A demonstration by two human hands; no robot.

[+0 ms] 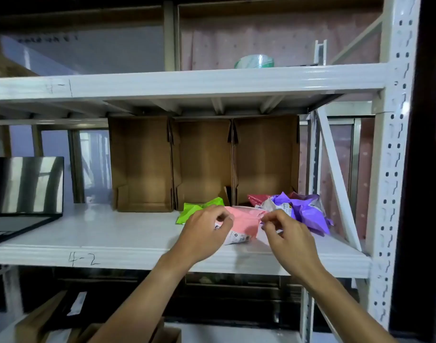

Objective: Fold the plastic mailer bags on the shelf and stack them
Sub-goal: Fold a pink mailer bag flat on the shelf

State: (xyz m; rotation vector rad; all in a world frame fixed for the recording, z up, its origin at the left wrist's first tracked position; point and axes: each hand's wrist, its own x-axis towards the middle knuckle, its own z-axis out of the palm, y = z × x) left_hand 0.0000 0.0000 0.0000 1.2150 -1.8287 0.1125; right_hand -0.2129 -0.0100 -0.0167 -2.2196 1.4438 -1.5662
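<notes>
A pink mailer bag point(245, 220) with a white label lies on the white shelf point(113, 233) marked 4-2. My left hand point(204, 231) pinches its left edge and my right hand point(286, 233) pinches its right edge. A crumpled green mailer bag point(194, 209) sits just behind my left hand. A crumpled purple mailer bag point(306, 209) lies to the right, with a red mailer bag point(257, 198) partly hidden behind it.
Three open cardboard boxes point(204, 164) stand side by side at the back of the shelf. A laptop point(24, 191) sits at the left end. A tape roll point(254, 61) rests on the upper shelf. A diagonal brace point(335, 174) and upright post bound the right side.
</notes>
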